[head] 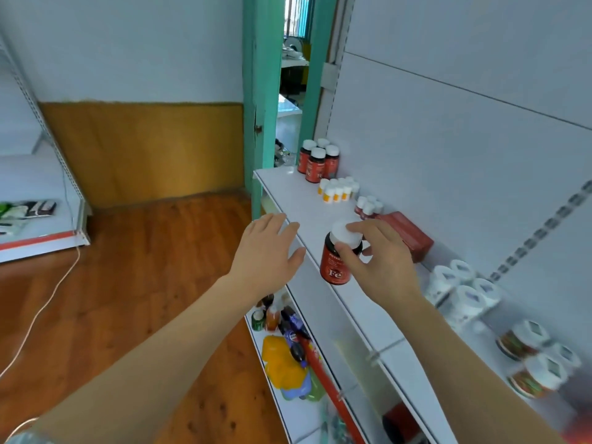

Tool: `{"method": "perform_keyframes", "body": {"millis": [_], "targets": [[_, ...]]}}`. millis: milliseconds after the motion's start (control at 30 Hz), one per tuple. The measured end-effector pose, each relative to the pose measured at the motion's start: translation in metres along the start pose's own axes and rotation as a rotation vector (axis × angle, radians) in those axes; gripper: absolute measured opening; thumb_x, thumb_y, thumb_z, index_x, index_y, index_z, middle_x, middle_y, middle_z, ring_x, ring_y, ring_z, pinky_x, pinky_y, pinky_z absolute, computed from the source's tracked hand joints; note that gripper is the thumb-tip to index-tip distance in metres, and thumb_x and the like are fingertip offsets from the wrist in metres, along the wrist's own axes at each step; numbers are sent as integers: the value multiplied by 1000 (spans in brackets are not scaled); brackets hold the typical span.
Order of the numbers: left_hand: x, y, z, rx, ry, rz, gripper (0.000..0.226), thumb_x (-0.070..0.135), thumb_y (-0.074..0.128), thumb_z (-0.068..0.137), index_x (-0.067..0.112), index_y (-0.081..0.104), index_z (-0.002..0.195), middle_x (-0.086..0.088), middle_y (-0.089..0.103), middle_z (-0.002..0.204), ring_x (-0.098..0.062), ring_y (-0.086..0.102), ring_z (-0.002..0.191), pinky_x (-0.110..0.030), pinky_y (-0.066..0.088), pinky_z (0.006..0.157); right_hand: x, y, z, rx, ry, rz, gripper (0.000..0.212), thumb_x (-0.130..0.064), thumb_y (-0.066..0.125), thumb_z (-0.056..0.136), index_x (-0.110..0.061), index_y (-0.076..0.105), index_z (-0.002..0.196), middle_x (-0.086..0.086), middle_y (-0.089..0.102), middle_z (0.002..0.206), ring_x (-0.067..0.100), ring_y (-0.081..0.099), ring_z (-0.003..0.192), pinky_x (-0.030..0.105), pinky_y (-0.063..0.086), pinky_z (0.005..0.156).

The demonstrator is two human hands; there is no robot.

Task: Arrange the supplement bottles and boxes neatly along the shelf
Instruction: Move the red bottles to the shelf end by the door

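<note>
Right hand (381,254) pinches the white cap of a red Fe bottle (339,257) standing mid-shelf (304,206), contents unseen, left hand (269,248) spread empty at the shelf edge, red box (407,232) just behind, matching red bottles (317,160) farther along.

Both forearms come in bare, no sleeves down to the wrists. Left hand (267,251) and right hand (381,254): no rings, no watch, no gloves showing. Short nails on the fingers (347,251).
</note>
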State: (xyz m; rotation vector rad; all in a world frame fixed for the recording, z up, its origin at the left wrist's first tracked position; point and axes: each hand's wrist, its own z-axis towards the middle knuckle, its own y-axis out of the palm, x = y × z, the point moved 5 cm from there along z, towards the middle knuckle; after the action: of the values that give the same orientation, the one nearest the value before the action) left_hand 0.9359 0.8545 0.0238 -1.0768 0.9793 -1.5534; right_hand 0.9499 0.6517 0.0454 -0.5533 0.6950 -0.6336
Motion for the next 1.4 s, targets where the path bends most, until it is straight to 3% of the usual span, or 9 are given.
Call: {"method": "perform_keyframes", "body": {"millis": [367,667,933,1167,1400], "targets": [[-127,23,137,-82,74,-31,55,51,38,101,27,34,150,0,31,158,-22,24,147,-38,18,120,22,140,136,-1,162,-6,31,-36,73,85,-21,66,111,-8,62,113,12,59,93,35,57,75],[-194,82,288,-165,120,-15,55,52,37,100,27,34,150,-1,32,158,-23,25,147,-43,24,120,100,247,248,18,231,-37,35,-36,73,84,-17,65,113,0,61,113,22,59,92,42,55,79],[-226,116,401,-204,189,-46,52,48,40,100,26,37,148,-2,36,156,-23,30,144,-43,27,119,146,308,322,28,322,-152,36,-35,76,81,-16,66,110,1,65,109,19,63,88,21,41,74],[-248,142,472,-198,367,-127,50,37,47,97,20,44,144,-5,44,149,-25,38,138,-40,32,113,165,342,349,106,360,-247,34,-30,81,78,-13,68,104,1,67,101,19,64,74,31,54,62],[-255,155,516,-255,613,-239,50,36,50,97,20,44,143,-3,47,146,-24,42,135,-40,36,112,157,360,355,216,464,-388,29,-30,78,81,-12,68,101,0,65,98,14,57,64,31,52,54]]}}
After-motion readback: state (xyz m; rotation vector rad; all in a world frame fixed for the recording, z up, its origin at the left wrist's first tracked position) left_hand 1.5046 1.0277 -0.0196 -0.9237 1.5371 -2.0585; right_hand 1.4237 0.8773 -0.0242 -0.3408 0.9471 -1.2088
